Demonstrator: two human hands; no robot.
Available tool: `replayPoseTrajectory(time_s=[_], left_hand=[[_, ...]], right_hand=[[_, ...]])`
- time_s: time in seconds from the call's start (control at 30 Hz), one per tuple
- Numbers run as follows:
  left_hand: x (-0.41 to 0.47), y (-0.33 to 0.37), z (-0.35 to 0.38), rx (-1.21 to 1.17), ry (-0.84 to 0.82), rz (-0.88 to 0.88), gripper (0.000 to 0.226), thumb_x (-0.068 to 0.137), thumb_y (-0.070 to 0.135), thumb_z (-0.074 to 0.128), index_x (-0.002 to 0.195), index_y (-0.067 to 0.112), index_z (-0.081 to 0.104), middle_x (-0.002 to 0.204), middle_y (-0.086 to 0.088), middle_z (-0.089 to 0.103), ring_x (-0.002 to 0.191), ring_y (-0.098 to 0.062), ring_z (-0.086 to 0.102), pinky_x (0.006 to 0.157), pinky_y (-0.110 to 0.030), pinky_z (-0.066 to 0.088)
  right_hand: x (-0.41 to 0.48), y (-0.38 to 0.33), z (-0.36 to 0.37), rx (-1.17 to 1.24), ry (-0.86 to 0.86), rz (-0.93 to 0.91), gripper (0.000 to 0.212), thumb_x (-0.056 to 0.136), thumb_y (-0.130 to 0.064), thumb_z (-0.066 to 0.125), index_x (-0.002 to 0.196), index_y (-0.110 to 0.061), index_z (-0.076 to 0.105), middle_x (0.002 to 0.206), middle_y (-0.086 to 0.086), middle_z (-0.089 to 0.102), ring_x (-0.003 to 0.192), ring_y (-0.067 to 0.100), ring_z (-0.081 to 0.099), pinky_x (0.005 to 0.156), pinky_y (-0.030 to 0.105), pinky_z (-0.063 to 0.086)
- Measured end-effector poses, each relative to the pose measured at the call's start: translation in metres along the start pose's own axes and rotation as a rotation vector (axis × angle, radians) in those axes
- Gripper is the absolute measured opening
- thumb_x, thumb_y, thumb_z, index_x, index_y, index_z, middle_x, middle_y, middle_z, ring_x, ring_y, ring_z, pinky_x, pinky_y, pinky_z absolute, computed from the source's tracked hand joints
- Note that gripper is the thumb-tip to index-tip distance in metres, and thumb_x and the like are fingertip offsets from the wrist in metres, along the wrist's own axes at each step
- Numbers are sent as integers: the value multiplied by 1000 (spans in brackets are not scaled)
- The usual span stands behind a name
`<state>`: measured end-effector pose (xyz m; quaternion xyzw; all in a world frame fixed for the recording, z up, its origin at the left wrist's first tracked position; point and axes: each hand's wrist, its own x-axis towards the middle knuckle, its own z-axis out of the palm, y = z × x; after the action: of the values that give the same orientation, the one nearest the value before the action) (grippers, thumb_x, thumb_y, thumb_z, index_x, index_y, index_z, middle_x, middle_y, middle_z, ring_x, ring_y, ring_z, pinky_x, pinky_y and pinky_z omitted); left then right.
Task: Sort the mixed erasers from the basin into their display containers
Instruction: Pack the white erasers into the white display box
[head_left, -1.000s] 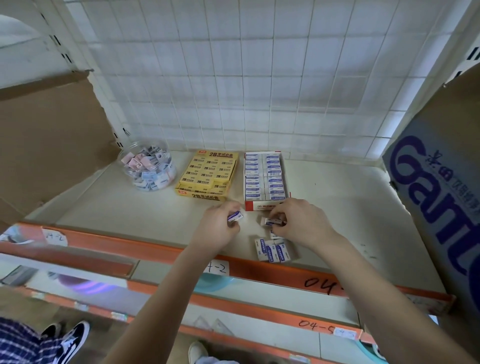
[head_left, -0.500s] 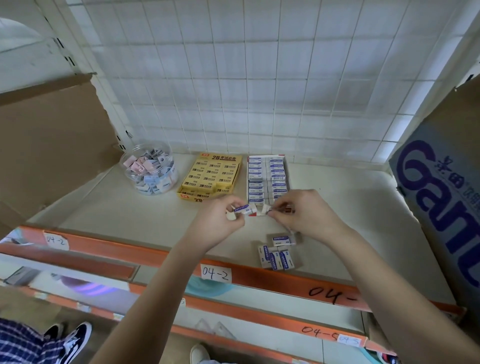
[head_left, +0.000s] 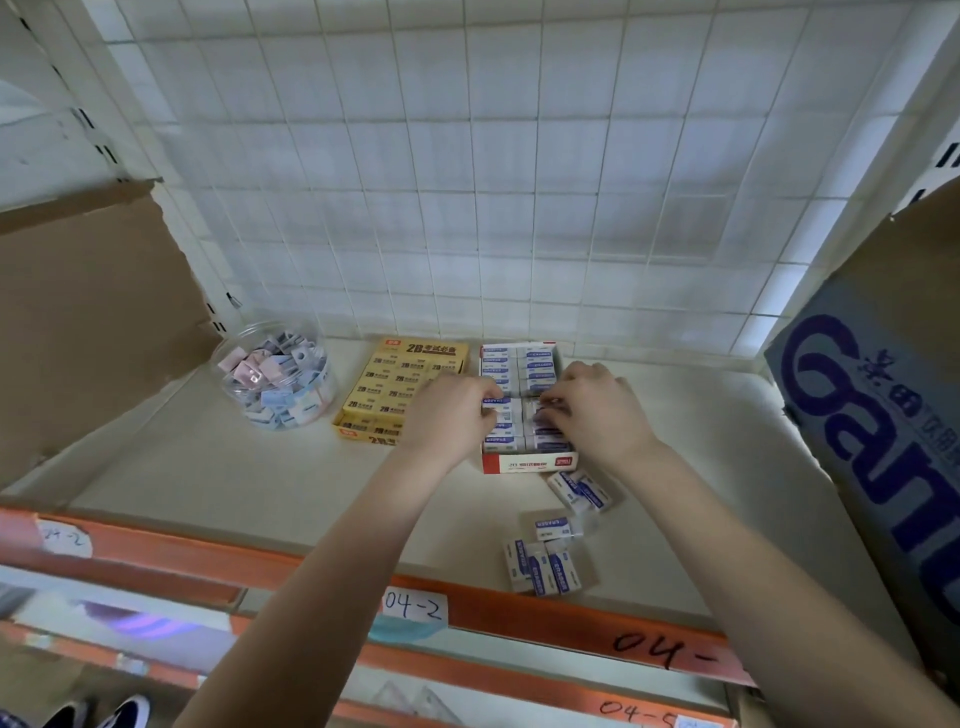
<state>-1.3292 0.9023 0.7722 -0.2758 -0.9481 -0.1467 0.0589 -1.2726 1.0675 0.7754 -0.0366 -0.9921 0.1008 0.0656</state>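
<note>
Item 1, my left hand (head_left: 452, 410): fingers curled tight, a narrow pinch on a banded eraser (head_left: 496, 402). This is a small white block in a paper sleeve with a blue stripe, held over the left column of the display box.

Item 2, my right hand (head_left: 597, 410): fingers bent down onto a second eraser (head_left: 545, 414) at the right column. It is blurred there, so I cannot tell whether I pinch it or only press it.

Item 3, display box (head_left: 530, 461): open-topped card tray, white with a red front lip. Two columns of sleeved white erasers lie packed flat in it, at the back of the shelf.

Item 4, yellow box (head_left: 387, 387): card tray just left of the display box, holding rows of yellow-sleeved blocks printed 2B.

Item 5, clear tub (head_left: 275, 379): round, transparent plastic, heaped with small pastel pieces in pink, blue and grey. It stands left of the yellow box.

Item 6, strays on the shelf:
- loose pair (head_left: 579, 491), askew, just in front of the display box's right corner
- single eraser (head_left: 553, 528), nearer me
- row of three (head_left: 543, 566), side by side near the front edge

Item 7, shelf (head_left: 234, 467): smooth, matt cream board. An orange rail (head_left: 519, 608) runs along its front, with a paper label (head_left: 414, 607) handwritten 04-2.

Item 8, surrounds:
- wire grid (head_left: 467, 182), white, square mesh, behind
- cardboard flap (head_left: 88, 312), brown, at left
- printed carton (head_left: 883, 441), grey-blue with dark blue lettering, at right
</note>
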Motion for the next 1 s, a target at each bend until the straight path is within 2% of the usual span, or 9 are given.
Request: replayPoseTrajectory(time_s=[0.17,0.3,0.5,0.7,0.87,1.0], left_hand=[[9,-2,6,-6,46,-29,26,88,24,59,113,25,66,119,6,61,111,-19,50,90,-34,43],[10,-4,10,-35,49,-69,23,87,26,60,109,25,67,112,6,64,107,-17,52,83,-31,45],[9,-4,14,-54,79,-94,26,86,37,60,109,26,66,110,7,64,106,-17,52,80,-31,47],[5,0,16,-96,84,-115,23,89,32,59,110,27,66,115,5,62,109,-18,52,81,-32,48],[0,3,12,-101,83,-105,22,89,27,58,110,25,66,114,2,62,109,-20,51,84,-34,49],[-13,-1,8,-161,111,-72,19,88,22,61,106,22,68,113,2,61,110,-21,51,87,-37,47]], right_hand=[[10,3,7,77,61,12,19,89,-35,58,101,-28,70,109,-5,62,106,21,48,85,35,35],[17,7,11,180,65,16,14,85,-30,64,96,-29,73,107,-3,62,104,21,50,87,36,40],[18,10,16,277,117,22,11,81,-25,69,89,-25,75,97,1,62,97,23,54,84,38,45],[21,7,16,303,99,16,12,81,-23,69,91,-23,76,99,3,62,96,23,55,82,37,47],[17,10,18,229,62,-34,22,89,-29,60,107,-24,71,110,0,63,103,27,52,89,42,44],[-1,12,18,344,228,-37,20,88,-21,62,105,-20,72,110,-1,67,101,27,54,87,42,44]])
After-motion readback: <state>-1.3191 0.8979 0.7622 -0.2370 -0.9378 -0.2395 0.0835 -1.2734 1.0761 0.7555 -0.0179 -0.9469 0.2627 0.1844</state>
